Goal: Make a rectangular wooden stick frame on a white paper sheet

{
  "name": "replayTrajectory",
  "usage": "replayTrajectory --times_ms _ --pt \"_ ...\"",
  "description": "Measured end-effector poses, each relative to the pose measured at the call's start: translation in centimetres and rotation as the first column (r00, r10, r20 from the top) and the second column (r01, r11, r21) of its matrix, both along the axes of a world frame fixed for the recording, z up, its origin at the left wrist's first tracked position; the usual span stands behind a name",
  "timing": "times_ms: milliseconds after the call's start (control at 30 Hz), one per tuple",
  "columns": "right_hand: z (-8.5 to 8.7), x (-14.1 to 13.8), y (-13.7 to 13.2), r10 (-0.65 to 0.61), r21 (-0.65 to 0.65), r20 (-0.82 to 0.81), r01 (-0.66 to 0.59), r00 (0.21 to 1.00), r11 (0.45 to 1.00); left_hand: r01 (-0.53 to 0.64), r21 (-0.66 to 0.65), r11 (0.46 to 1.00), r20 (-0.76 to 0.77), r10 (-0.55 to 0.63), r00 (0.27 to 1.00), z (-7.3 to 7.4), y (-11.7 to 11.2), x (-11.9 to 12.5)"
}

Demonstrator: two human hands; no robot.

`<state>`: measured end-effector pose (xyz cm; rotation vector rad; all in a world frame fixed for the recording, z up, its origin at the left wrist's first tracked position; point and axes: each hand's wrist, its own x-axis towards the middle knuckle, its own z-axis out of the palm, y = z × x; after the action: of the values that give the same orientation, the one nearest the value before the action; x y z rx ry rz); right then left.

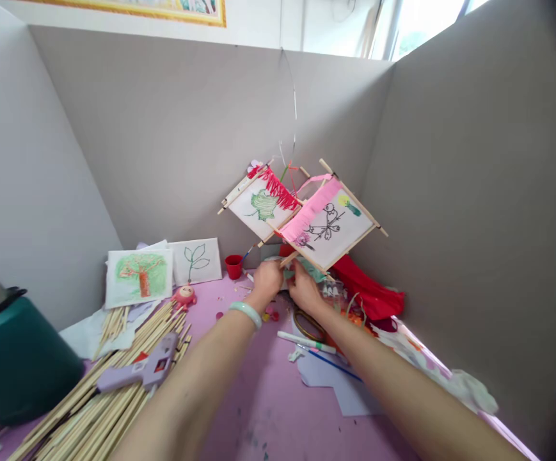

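Observation:
A stick-framed paper lantern (pixel 306 214) hangs tilted from a thin wire in the far corner; its panels carry a green leaf drawing, a black butterfly drawing and pink fringe. Both my hands meet just under its lowest corner. My left hand (pixel 267 280), with a pale green bangle on the wrist, has its fingers curled round a small greenish piece (pixel 306 269). My right hand (pixel 302 288) pinches the same piece from the other side, fingers closed. What exactly the piece is stays hidden by my fingers.
A glue gun (pixel 141 370) lies on a heap of bamboo sticks (pixel 105 397) at the left. A dark green pot (pixel 9 358), two drawings (pixel 138 276), a red cup (pixel 233 266), red cloth (pixel 371 291), a marker (pixel 306 342) and scissors (pixel 309 323) crowd the purple table, with grey partition walls around.

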<state>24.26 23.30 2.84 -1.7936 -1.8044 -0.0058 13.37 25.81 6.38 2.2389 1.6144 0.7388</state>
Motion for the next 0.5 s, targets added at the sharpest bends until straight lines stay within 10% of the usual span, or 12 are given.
replayTrajectory --times_ms 500 --pt "0.8 -1.3 3.1 -0.223 -0.037 0.092 0.227 0.971 0.973 -0.031 -0.16 0.987 0.363 0.088 0.928 -1.9 -3.2 -3.7"
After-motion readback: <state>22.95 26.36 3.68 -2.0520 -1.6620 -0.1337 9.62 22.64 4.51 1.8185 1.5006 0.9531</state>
